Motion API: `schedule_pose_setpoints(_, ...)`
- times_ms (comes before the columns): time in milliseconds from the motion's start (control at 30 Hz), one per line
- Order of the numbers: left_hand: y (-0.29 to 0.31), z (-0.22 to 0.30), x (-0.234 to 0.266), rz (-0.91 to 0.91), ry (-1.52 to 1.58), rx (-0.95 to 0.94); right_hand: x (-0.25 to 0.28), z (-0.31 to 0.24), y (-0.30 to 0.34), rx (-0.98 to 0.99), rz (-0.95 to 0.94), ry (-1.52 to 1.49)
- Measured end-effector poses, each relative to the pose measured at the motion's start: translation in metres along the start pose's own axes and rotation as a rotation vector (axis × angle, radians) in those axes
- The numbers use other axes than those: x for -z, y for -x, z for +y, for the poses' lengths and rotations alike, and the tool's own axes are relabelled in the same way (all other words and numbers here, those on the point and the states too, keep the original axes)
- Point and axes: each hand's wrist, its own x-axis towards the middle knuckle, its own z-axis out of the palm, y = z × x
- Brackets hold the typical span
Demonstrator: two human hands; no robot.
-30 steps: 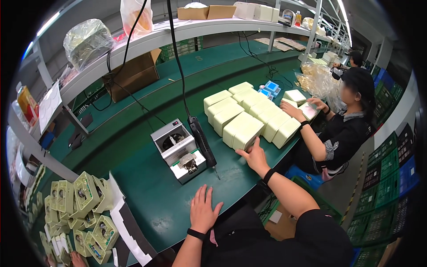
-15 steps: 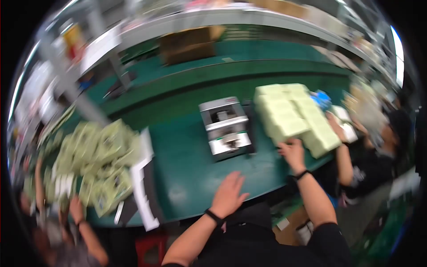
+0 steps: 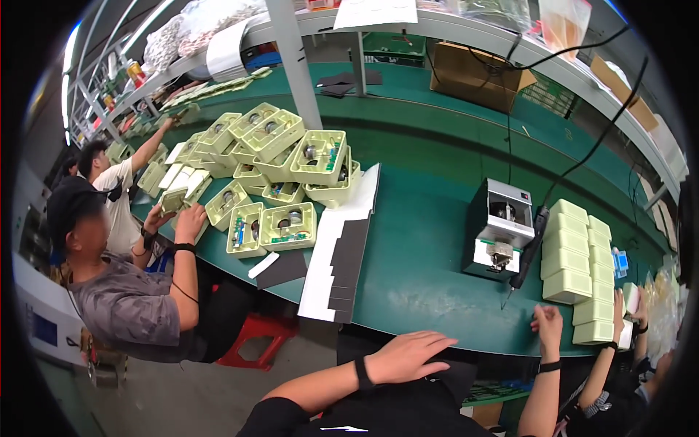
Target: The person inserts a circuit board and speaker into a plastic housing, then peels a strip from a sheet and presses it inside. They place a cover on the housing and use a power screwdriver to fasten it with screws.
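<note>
My left hand is held at the table's front edge with its fingers stretched out and holds nothing. My right hand hovers by the front edge, fingers loosely bent and apart, nothing seen in them. Just behind it are stacked pale green plastic boxes. Left of those boxes stands a grey and black screw feeder. A black electric screwdriver on a cable leans or hangs along its right side, bit pointing down. Neither hand touches the feeder or the screwdriver.
Open green housings with circuit boards and round parts are heaped at left. White and black sheets lie beside them. A co-worker handles a housing at left; another's hand is by the right stack. A red stool stands below.
The view has swung left, showing more of the left co-workers and housings. My right hand has drawn back from the box stack towards the table edge. My left hand stays open.
</note>
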Motion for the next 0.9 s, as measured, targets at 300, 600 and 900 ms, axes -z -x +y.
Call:
schedule_pose_setpoints(300,0.068,-0.034,0.091,0.559,-0.21,0.315,-0.102,-0.056,0.101,0.481,0.022,0.602)
schedule_pose_setpoints(600,0.091,-0.084,0.075,0.352,-0.478,0.533,-0.191,-0.104,0.145,0.638,-0.115,0.628)
schedule_pose_setpoints(900,0.102,-0.092,0.075,0.303,-0.565,0.405,-0.215,-0.078,0.137,0.76,0.194,0.526)
